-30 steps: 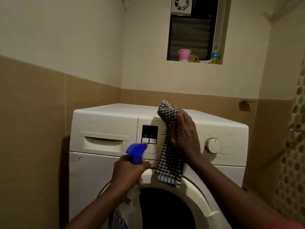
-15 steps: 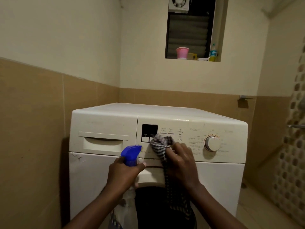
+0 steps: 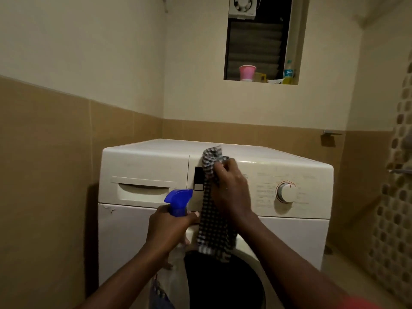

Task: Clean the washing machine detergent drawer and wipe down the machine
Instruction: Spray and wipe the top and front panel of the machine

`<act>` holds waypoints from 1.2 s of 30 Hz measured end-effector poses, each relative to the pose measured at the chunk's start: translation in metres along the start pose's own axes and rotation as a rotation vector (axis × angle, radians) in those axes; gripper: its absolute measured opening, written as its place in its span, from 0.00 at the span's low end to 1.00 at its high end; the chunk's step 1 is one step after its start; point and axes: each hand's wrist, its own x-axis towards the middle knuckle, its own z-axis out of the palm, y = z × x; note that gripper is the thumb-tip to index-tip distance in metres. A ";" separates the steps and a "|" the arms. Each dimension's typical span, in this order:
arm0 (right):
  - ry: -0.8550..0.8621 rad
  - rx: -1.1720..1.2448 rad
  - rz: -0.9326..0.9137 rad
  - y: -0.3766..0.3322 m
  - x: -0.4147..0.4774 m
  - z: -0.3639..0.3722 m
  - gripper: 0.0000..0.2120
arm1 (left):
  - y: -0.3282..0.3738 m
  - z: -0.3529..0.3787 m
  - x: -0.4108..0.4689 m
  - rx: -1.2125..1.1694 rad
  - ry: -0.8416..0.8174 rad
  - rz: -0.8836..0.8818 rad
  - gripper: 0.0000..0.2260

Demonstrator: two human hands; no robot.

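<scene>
A white front-loading washing machine (image 3: pixel 142 161) stands against the tiled wall. Its detergent drawer (image 3: pixel 142 190) at the upper left is closed. My right hand (image 3: pixel 229 188) presses a black-and-white checked cloth (image 3: pixel 211 224) against the control panel near its top edge, and the cloth's tail hangs over the dark door glass (image 3: pixel 223 284). My left hand (image 3: pixel 169 228) grips a spray bottle with a blue trigger head (image 3: pixel 178 200) in front of the panel, below the drawer. The program dial (image 3: pixel 286 192) sits to the right of my right hand.
Tan tiled walls close in on the left and behind. A window ledge above holds a pink cup (image 3: pixel 247 72) and a bottle (image 3: pixel 288 71). An exhaust fan (image 3: pixel 242 5) sits above it. Patterned tiles cover the right wall (image 3: pixel 396 219).
My right hand has slid the cloth from the lower middle of the panel back up to its top edge. The left hand with the spray bottle stays roughly in place.
</scene>
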 end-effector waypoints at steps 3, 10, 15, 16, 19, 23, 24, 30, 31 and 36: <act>-0.136 -0.025 -0.079 -0.001 -0.029 0.007 0.09 | 0.006 0.005 0.001 -0.008 0.043 0.026 0.10; -0.086 0.021 0.147 0.049 -0.063 -0.021 0.11 | 0.016 0.021 0.003 0.009 0.000 0.062 0.11; 0.181 0.193 0.272 0.065 -0.063 -0.066 0.16 | 0.030 0.049 -0.001 -0.002 -0.066 0.097 0.12; 0.259 0.197 0.295 0.071 -0.062 -0.076 0.16 | 0.034 0.055 -0.002 -0.016 -0.080 0.103 0.12; 0.411 0.149 0.344 0.091 -0.058 -0.105 0.14 | 0.047 0.072 -0.004 -0.031 -0.131 0.144 0.12; 0.494 0.069 0.354 0.114 -0.055 -0.131 0.10 | 0.066 0.094 -0.005 0.001 -0.178 0.206 0.12; 0.497 0.057 0.347 0.116 -0.055 -0.135 0.10 | 0.071 0.099 -0.006 0.013 -0.190 0.219 0.13; 0.477 0.039 0.336 0.122 -0.059 -0.137 0.09 | 0.074 0.115 -0.013 0.010 -0.270 0.210 0.15; 0.482 0.037 0.339 0.123 -0.059 -0.137 0.09 | 0.070 0.116 -0.015 0.025 -0.287 0.190 0.15; 0.484 0.064 0.337 0.120 -0.049 -0.134 0.10 | 0.048 0.113 -0.022 0.108 -0.317 0.146 0.16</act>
